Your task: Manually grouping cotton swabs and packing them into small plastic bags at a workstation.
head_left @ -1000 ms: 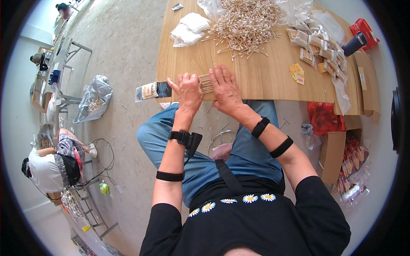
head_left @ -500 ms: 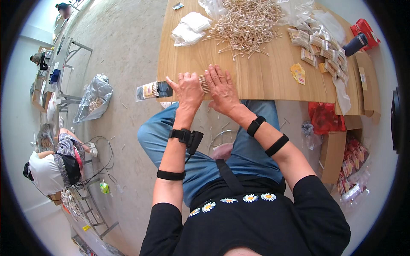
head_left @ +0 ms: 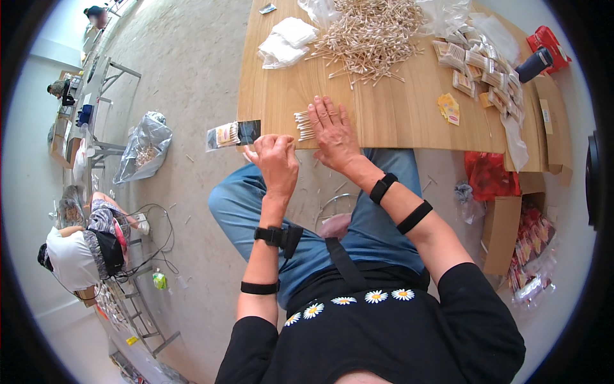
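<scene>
My right hand lies flat on the table near its front edge, fingers stretched out. It covers part of a small row of cotton swabs, whose white tips stick out to its left. My left hand is at the table edge, just left of that row, with its fingers curled in; whatever they may hold is hidden. Beside it a clear packet of cotton swabs with a yellow and white card juts past the table's left edge. A flat black piece lies against the packet.
A big heap of loose cotton swabs covers the far middle of the wooden table. White plastic bags lie left of it. Filled packets, yellow cards and a dark bottle are at right. Another person sits far left.
My left hand has drawn back toward me, off the swabs, and its fingers have curled. More of the row and the black piece now shows. My right hand stays in place.
</scene>
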`<action>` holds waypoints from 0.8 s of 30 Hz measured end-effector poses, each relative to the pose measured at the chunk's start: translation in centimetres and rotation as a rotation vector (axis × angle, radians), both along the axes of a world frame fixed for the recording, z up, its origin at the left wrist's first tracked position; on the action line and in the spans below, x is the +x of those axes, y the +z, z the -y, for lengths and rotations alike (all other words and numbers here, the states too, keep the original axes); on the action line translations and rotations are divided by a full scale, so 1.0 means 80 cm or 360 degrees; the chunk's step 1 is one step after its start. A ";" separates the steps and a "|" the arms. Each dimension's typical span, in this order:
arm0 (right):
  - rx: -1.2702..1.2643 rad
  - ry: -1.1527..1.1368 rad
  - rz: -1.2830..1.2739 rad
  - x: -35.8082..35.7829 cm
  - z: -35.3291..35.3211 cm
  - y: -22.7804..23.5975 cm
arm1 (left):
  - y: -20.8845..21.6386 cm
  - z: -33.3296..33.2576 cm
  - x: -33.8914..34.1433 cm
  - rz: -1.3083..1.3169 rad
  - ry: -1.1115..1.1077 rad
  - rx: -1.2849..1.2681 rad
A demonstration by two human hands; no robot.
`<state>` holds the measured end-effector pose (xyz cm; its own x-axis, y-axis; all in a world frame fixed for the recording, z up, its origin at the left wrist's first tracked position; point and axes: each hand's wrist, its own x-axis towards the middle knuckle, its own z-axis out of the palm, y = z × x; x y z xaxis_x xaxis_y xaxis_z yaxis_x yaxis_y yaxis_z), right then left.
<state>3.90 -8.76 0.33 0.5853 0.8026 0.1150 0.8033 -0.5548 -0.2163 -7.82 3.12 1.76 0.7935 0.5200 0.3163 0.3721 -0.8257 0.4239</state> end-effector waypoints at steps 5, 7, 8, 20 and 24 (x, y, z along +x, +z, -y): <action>0.0016 0.0009 0.0009 -0.003 -0.003 0.001 | -0.006 0.012 -0.007 0.0048 0.0060 -0.0029; 0.0011 0.0010 0.0016 -0.003 -0.003 0.001 | -0.008 0.012 -0.004 0.0054 0.0042 -0.0025; 0.0006 0.0009 0.0021 -0.003 -0.004 0.001 | -0.009 0.012 -0.003 0.0058 0.0022 -0.0021; 0.0004 -0.0003 0.0044 -0.003 -0.002 0.003 | -0.012 0.022 0.000 0.0000 -0.0018 -0.0035; 0.0003 -0.0004 0.0056 -0.003 -0.003 0.002 | -0.012 0.016 0.005 0.0053 0.0022 0.0004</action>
<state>3.64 -8.54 0.46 0.5827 0.8011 0.1368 0.8092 -0.5563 -0.1889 -7.38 1.83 0.77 0.7753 0.5300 0.3437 0.3691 -0.8216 0.4344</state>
